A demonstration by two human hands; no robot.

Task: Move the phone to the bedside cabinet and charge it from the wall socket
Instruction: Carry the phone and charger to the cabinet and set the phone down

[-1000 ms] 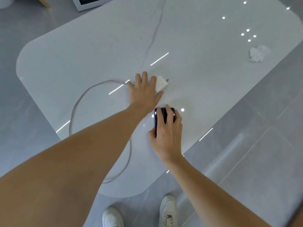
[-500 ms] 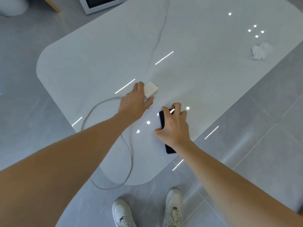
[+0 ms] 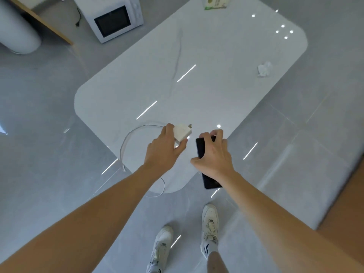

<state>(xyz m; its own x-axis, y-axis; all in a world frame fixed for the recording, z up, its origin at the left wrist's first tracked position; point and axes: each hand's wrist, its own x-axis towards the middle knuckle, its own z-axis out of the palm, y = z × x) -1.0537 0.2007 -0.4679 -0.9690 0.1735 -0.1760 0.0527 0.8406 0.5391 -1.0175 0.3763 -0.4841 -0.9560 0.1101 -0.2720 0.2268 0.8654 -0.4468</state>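
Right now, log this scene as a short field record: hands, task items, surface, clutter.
left hand: closed on white charger
right hand: closed on black phone
cable: loops from the charger across the table edge
table: white, glossy, rounded corners
clutter: crumpled tissue on the table; microwave on the floor
cabinet, socket: not in view

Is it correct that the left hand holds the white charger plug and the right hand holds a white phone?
Not quite. The head view shows the phone in the right hand is black, not white. The rest is correct: the left hand holds the white charger plug.
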